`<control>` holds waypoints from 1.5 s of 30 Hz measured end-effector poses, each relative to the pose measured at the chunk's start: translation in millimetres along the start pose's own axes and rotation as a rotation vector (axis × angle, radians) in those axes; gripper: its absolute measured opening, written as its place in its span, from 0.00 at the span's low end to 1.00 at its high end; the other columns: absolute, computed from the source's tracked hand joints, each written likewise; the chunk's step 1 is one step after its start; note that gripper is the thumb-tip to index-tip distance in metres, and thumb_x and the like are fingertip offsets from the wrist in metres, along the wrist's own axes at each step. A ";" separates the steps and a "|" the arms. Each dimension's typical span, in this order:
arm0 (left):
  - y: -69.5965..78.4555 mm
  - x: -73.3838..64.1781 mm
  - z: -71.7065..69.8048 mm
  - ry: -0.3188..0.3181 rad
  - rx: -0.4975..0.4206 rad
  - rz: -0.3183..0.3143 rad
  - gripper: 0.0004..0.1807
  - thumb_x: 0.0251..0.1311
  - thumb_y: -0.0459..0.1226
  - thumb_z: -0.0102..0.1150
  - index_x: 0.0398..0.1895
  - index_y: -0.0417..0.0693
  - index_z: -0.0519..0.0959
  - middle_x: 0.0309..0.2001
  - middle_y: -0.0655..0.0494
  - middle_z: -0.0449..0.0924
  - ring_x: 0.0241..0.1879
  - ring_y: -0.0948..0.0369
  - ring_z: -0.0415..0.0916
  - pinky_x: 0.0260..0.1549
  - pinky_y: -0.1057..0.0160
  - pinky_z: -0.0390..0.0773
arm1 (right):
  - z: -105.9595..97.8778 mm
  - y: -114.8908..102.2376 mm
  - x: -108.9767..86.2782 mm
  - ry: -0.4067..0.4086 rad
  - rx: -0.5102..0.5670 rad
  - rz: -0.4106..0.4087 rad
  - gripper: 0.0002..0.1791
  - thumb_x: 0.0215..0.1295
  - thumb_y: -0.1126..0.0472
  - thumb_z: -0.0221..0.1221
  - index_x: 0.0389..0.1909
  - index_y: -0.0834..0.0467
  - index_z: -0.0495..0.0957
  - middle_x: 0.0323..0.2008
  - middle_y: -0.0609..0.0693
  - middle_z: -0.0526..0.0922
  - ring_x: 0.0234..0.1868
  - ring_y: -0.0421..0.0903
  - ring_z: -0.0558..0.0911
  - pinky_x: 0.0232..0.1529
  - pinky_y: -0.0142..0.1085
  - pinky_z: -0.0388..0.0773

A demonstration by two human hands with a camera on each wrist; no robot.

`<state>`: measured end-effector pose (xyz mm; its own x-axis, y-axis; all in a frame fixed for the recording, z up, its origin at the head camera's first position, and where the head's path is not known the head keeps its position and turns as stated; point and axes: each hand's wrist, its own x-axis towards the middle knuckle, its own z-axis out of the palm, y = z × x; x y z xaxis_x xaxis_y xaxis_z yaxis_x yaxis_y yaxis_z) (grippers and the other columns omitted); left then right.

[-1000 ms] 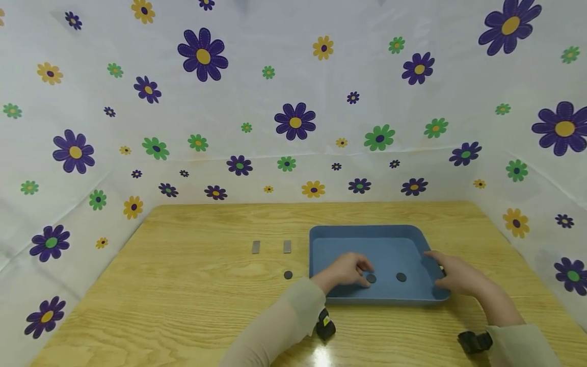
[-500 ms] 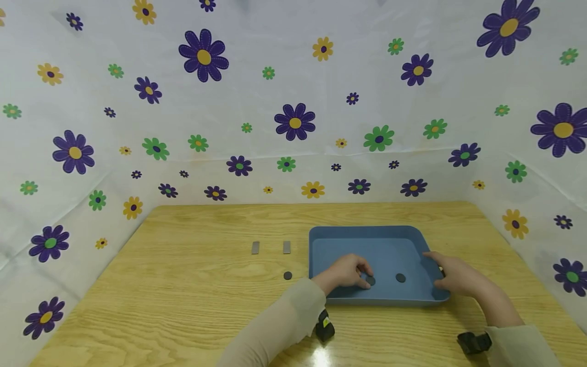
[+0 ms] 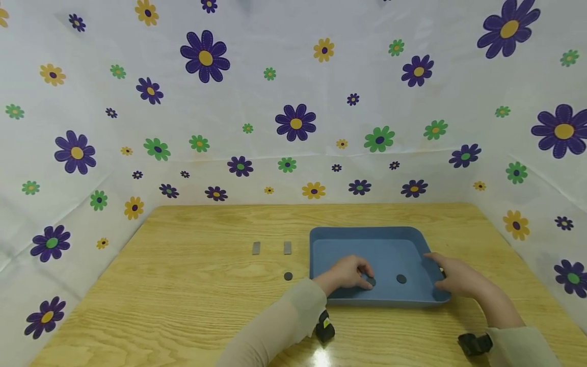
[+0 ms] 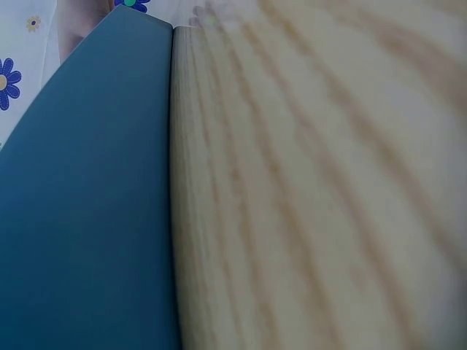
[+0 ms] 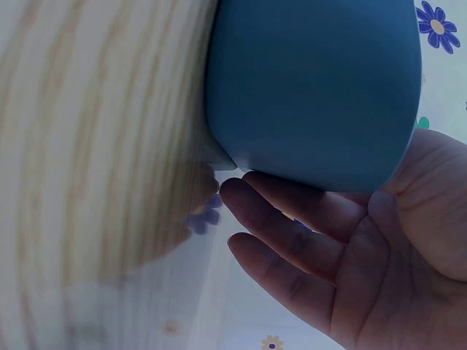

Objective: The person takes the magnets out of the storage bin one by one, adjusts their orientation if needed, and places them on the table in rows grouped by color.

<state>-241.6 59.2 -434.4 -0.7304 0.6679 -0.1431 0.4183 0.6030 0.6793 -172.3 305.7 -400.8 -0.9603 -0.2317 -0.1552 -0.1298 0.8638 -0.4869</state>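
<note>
In the head view a shallow blue tray [image 3: 362, 245] lies on the table. My left hand [image 3: 348, 271] reaches over its near left part, curled thumb and fingertips at a small dark disc [image 3: 372, 281], whose left edge the thumb partly covers. A second dark disc [image 3: 401, 279] lies on the tray floor to the right. At the tray's right end, my right hand [image 3: 458, 275] grips the side wall. The right wrist view shows its fingers [image 5: 292, 281] along the outside of the blue wall. Only the tray wall [image 4: 87, 197] and the table appear large in the left wrist view; the left hand is hidden there.
Left of the tray, two small grey rectangular pieces [image 3: 256, 248] lie apart on the wooden table [image 3: 183, 285]. Another dark disc [image 3: 288, 276] sits nearer, close to the tray's left side. A flowered white sheet [image 3: 252, 92] hangs behind and at both sides.
The left thumb has shifted slightly right, over the edge of the dark disc. The right hand and the tray stay in place; the head view shifts a little.
</note>
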 end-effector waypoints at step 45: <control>-8.6 -29.5 -40.4 0.128 -0.229 0.086 0.07 0.51 0.35 0.62 0.33 0.48 0.77 0.29 0.61 0.68 0.24 0.66 0.65 0.21 0.69 0.68 | -0.9 -0.3 -0.2 -0.003 0.022 -0.003 0.35 0.43 0.75 0.59 0.56 0.78 0.57 0.51 0.79 0.62 0.45 0.69 0.70 0.30 0.41 0.72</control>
<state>-245.5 16.7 -406.9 -0.7659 0.6429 0.0046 0.3594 0.4222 0.8322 -172.3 305.9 -399.9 -0.9593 -0.2354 -0.1563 -0.1269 0.8531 -0.5060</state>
